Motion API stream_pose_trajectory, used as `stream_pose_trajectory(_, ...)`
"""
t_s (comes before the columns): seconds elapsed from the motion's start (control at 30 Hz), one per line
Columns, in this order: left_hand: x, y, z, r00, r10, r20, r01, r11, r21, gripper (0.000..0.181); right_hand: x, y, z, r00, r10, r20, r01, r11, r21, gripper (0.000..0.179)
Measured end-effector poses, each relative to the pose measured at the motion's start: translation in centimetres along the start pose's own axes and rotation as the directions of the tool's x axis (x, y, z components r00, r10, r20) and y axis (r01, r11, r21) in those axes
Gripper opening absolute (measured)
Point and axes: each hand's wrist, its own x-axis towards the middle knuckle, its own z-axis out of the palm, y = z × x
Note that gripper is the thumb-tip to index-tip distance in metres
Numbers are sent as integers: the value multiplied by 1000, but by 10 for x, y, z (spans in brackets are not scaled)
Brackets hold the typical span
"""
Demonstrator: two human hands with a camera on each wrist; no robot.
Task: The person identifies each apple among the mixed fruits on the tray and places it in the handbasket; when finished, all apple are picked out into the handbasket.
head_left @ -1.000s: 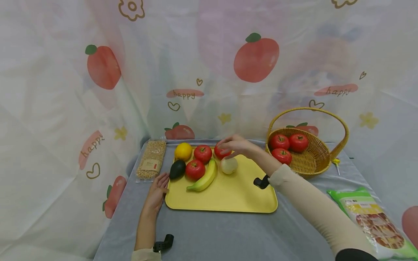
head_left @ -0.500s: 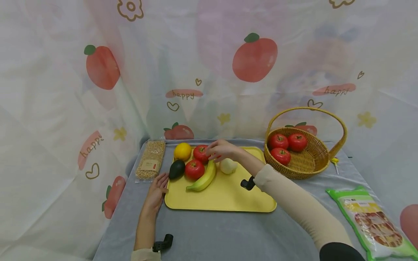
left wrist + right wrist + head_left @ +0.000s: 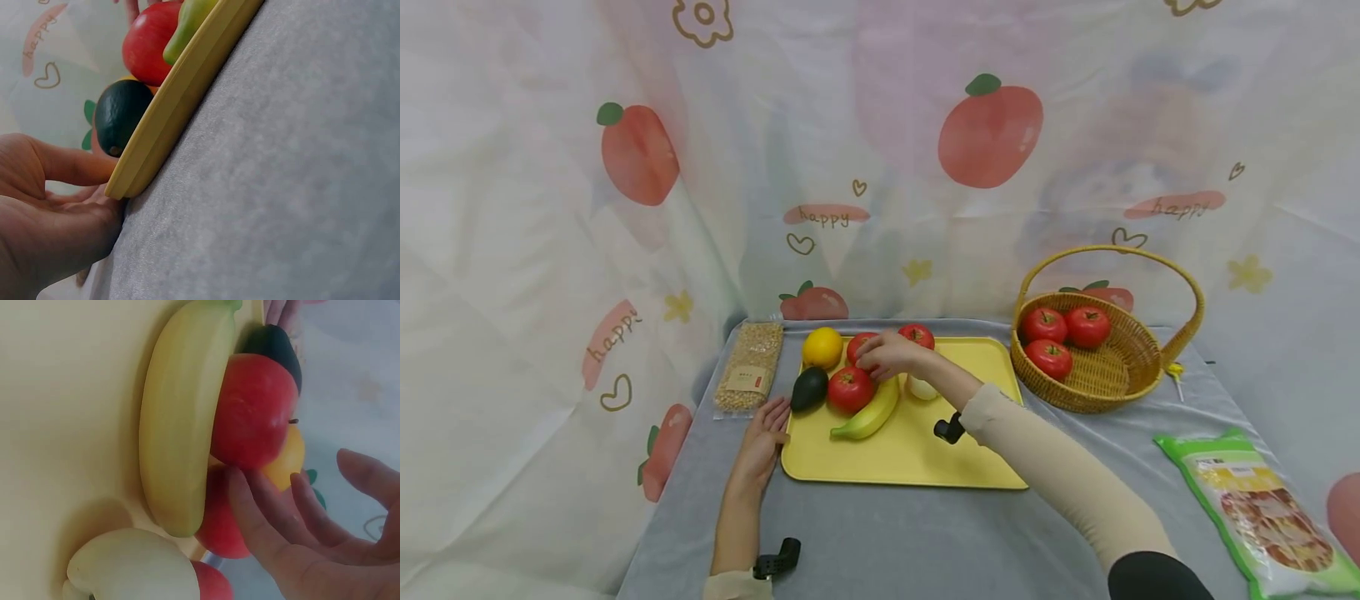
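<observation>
Head view: grey cloth [image 3: 880,542] under yellow tray [image 3: 917,458], printed backdrop [image 3: 850,100] behind.

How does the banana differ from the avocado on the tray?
Colour: the banana is yellow with a greenish tip; the avocado is dark green.
Shape: the banana is long and curved, the avocado short and rounded.
Place: the avocado sits at the left edge of the tray, by the left hand; the banana lies nearer the middle.
Shared: both lie beside the front red fruit.
</observation>
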Motion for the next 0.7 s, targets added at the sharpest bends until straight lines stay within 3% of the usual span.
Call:
stream_pose_trajectory(0.3, -1, 2, 1, 1000, -2, -2, 2, 1000, 11, 88, 5, 2, 15, 997, -12, -73, 7, 998, -62, 42)
stream_pose_trajectory(0.53, -1, 1, 1, 1000, 8, 5, -9, 1000, 16, 87, 13, 8, 27, 996, -33, -87, 20, 988, -151, 43)
stream_pose_trajectory(0.7, -1, 0, 2, 1000, -8, 5, 8, 1000, 18, 87, 16, 15, 36, 998, 6, -68, -13, 995, -99, 40)
